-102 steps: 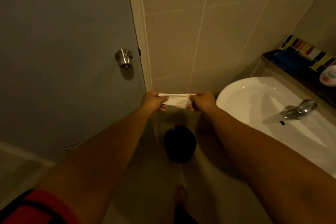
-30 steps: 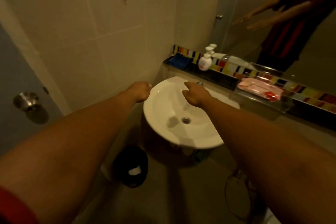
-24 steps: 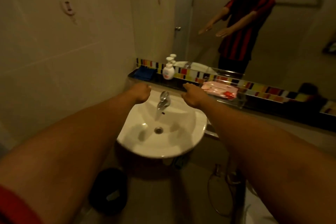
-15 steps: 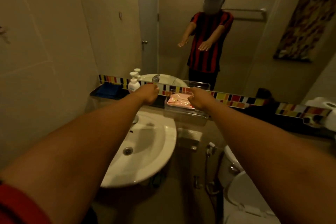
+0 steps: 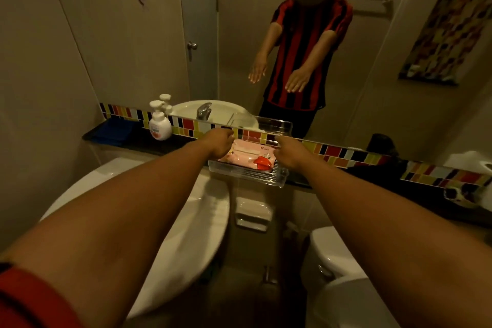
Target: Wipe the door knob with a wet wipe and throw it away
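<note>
Closest to me, my two forearms stretch forward, a red sleeve [image 5: 29, 298] at my left shoulder. Below my left arm sits the white sink [image 5: 197, 224]; below my right arm is the white toilet [image 5: 330, 250]. Further out, my left hand [image 5: 219, 141] hangs palm-down over the left end of the pink wet wipe pack [image 5: 247, 156], fingers loosely spread and gripping nothing. My right hand [image 5: 290, 153] hangs at the pack's right end, also slack and empty, by the pack's red flap. The pack lies flat in a clear tray [image 5: 255, 174] on the dark counter [image 5: 133, 141]. To the left on that counter stand a white pump bottle [image 5: 159, 122] and a folded blue cloth [image 5: 113, 129]. Behind them runs a strip of coloured tiles [image 5: 343, 153], then the mirror [image 5: 372, 61]. The door knob [image 5: 192, 46] shows only as a reflection, far off on the grey door in the mirror.
</note>
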The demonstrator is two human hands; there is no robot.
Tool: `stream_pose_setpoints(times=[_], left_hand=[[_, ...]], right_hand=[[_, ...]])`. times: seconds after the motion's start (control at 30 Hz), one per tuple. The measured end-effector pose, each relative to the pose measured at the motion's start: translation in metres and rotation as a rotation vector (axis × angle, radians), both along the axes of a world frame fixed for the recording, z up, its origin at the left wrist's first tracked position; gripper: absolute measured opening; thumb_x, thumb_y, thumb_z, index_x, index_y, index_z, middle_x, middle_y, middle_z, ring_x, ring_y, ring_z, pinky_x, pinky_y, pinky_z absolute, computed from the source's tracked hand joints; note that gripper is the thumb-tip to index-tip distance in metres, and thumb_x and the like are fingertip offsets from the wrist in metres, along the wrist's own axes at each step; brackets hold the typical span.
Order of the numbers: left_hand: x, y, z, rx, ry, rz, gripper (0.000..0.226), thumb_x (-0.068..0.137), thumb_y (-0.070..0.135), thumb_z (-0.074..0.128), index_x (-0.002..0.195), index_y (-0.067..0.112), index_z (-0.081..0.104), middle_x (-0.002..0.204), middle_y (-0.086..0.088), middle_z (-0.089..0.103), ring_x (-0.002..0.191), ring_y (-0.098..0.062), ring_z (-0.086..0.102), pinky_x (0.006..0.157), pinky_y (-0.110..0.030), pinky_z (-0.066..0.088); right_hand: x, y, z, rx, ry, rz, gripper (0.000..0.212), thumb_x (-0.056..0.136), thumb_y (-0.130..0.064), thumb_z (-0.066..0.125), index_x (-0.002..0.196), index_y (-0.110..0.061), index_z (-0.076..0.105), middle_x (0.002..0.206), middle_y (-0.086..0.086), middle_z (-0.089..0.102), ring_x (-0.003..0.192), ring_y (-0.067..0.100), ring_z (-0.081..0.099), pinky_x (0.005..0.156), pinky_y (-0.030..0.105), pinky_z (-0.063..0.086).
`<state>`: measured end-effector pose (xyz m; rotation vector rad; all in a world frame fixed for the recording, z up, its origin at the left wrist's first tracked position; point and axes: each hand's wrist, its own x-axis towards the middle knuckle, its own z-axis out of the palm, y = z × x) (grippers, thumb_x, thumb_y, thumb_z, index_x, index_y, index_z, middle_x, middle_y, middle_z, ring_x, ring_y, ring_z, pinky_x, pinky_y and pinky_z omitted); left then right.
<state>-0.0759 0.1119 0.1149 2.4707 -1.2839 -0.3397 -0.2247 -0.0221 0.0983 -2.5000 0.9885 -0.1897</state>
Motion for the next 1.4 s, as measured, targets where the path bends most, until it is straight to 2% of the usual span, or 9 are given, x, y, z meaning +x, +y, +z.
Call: stream_pose_setpoints(times=[0.3,0.47,0.57,0.7,0.83,1.1,1.17,1.3,1.4], left_hand=[[0.078,-0.081,-0.078,0.143,0.004,-0.101,0.042,0.102,0.021,0.04,0.14,0.005,0.047,0.143,-0.017,0.049,0.129,-0.032,0.048,0.108,-0.039,0.039],[0.107,-0.11,-0.117,0.17,0.105,-0.106,0.047,0.101,0.019,0.042,0.148,0.016,0.039,0.155,-0.013,0.035,0.141,-0.031,0.035,0.115,-0.04,0.032],[0.119,-0.122,-0.133,0.186,0.113,-0.136,0.042,0.1,0.018,0.044,0.142,0.016,0.045,0.145,-0.013,0.046,0.129,-0.03,0.049,0.109,-0.04,0.042],[0.123,-0.131,-0.145,0.28,0.033,-0.193,0.029,0.099,0.021,0.046,0.125,0.015,0.058,0.125,-0.011,0.059,0.109,-0.023,0.058,0.089,-0.032,0.046],[0.129,-0.136,-0.15,0.345,-0.051,-0.203,0.028,0.097,0.021,0.051,0.123,0.015,0.059,0.125,-0.01,0.058,0.11,-0.024,0.058,0.097,-0.038,0.05],[0.133,-0.148,-0.154,0.431,-0.069,-0.178,0.037,0.093,0.025,0.053,0.128,0.015,0.055,0.126,-0.011,0.058,0.11,-0.026,0.059,0.095,-0.037,0.051],[0.132,-0.148,-0.156,0.42,-0.075,-0.194,0.037,0.092,0.025,0.054,0.128,0.015,0.056,0.128,-0.012,0.057,0.107,-0.026,0.058,0.089,-0.036,0.051],[0.124,-0.134,-0.148,0.337,-0.017,-0.171,0.035,0.095,0.018,0.052,0.131,0.014,0.055,0.134,-0.012,0.055,0.118,-0.027,0.056,0.102,-0.04,0.047],[0.127,-0.125,-0.129,0.238,0.021,-0.112,0.039,0.099,0.014,0.045,0.137,0.008,0.049,0.14,-0.015,0.051,0.125,-0.031,0.052,0.104,-0.04,0.042]], right_hand=[[0.079,-0.057,-0.073,0.042,0.126,0.049,0.046,0.095,-0.017,0.053,0.14,-0.01,0.045,0.142,0.014,0.05,0.126,0.031,0.051,0.103,0.042,0.045],[0.117,-0.078,-0.108,0.076,0.226,0.059,0.05,0.093,-0.015,0.058,0.141,-0.01,0.044,0.145,0.014,0.048,0.13,0.031,0.048,0.108,0.044,0.043],[0.127,-0.084,-0.121,0.051,0.252,0.116,0.029,0.092,-0.021,0.058,0.118,-0.007,0.058,0.129,0.014,0.058,0.116,0.029,0.055,0.1,0.043,0.047],[0.133,-0.096,-0.133,0.022,0.297,0.161,0.009,0.093,-0.024,0.058,0.095,-0.016,0.058,0.116,0.012,0.062,0.104,0.025,0.058,0.095,0.043,0.051],[0.138,-0.105,-0.137,-0.067,0.353,0.241,0.023,0.092,-0.032,0.058,0.104,-0.013,0.064,0.12,0.009,0.06,0.111,0.024,0.054,0.098,0.043,0.049],[0.144,-0.109,-0.141,-0.166,0.455,0.28,0.03,0.093,-0.034,0.054,0.115,-0.014,0.063,0.133,0.009,0.053,0.125,0.028,0.046,0.104,0.046,0.044],[0.146,-0.107,-0.142,-0.18,0.47,0.25,0.031,0.091,-0.033,0.057,0.116,-0.015,0.062,0.13,0.008,0.054,0.12,0.027,0.05,0.1,0.045,0.047],[0.147,-0.103,-0.135,-0.174,0.488,0.225,0.03,0.091,-0.035,0.056,0.112,-0.016,0.064,0.122,0.008,0.062,0.11,0.025,0.057,0.095,0.045,0.05],[0.146,-0.097,-0.121,-0.2,0.429,0.206,0.033,0.093,-0.032,0.053,0.121,-0.014,0.059,0.127,0.01,0.061,0.114,0.029,0.057,0.097,0.046,0.049]])
